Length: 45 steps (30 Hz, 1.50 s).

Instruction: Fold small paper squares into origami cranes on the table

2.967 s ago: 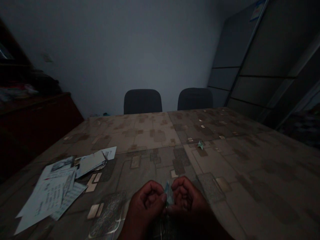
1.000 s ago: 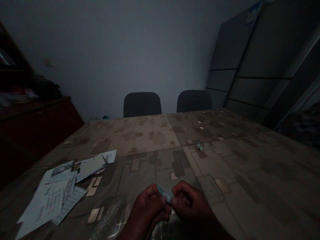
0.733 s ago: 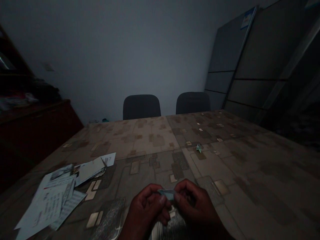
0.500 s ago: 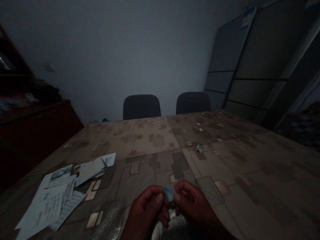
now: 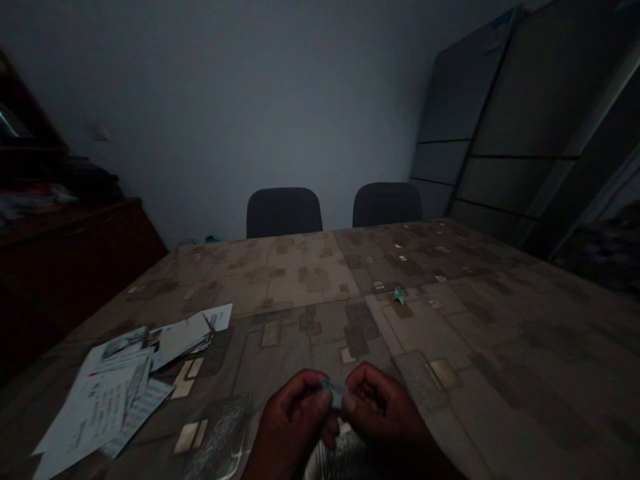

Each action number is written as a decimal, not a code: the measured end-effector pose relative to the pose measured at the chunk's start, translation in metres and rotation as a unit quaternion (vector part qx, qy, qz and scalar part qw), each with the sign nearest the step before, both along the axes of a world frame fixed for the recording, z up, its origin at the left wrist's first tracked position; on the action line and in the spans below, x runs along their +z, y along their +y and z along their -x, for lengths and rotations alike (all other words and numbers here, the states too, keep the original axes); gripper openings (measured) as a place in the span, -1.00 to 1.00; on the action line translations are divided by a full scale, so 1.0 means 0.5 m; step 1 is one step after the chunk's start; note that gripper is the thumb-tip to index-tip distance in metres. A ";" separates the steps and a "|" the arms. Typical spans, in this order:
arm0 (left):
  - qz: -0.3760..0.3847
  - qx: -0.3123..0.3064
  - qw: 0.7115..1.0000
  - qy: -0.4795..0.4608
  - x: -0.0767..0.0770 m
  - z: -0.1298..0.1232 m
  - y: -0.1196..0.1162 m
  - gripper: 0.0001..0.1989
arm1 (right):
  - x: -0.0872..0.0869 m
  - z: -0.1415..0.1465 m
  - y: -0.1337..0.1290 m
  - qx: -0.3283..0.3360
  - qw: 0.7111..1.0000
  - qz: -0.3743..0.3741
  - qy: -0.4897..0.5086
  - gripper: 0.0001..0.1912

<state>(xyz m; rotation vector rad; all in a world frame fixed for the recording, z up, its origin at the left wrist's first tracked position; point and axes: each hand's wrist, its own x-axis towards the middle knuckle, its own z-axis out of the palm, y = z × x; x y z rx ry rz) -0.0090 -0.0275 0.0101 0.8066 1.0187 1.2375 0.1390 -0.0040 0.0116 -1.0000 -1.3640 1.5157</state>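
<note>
A small pale blue-green piece of folded paper (image 5: 337, 395) is pinched between my two hands at the bottom centre, above the table's near part. My left hand (image 5: 299, 408) grips its left side between thumb and forefinger. On its right side the fingertips of my right hand (image 5: 376, 401) are closed on it. The paper's lower part is partly hidden by the fingers. Farther off, right of centre, a small green folded paper figure (image 5: 399, 295) rests on the patterned tablecloth (image 5: 310, 333), touched by neither hand.
Loose printed sheets and a stack of cards (image 5: 183, 339) lie on the table at the left. Two dark chairs (image 5: 284, 213) stand behind the far edge. A reddish cabinet (image 5: 75, 267) is at the left, and tall panelled doors (image 5: 520, 133) are at the right.
The held paper has tilted and shows less of its face between the fingers. My right hand has shifted slightly left, closer to my left hand.
</note>
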 end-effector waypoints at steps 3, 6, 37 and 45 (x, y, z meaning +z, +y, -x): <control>-0.004 0.000 1.000 -0.005 0.003 0.000 -0.001 -0.68 | -0.005 -0.003 0.005 0.001 1.000 0.009 0.021 -0.63; -0.009 0.003 1.000 -0.001 0.004 -0.003 -0.004 -0.69 | -0.013 -0.004 0.007 0.009 0.999 0.031 0.032 -0.62; -0.047 0.071 0.989 0.121 0.036 0.003 -0.019 -0.94 | 0.016 -0.025 -0.008 -0.041 0.938 -0.331 -0.097 -0.82; -0.021 0.095 0.994 0.055 0.032 -0.006 -0.019 -0.74 | 0.012 -0.013 -0.022 -0.074 0.981 -0.142 -0.111 -0.81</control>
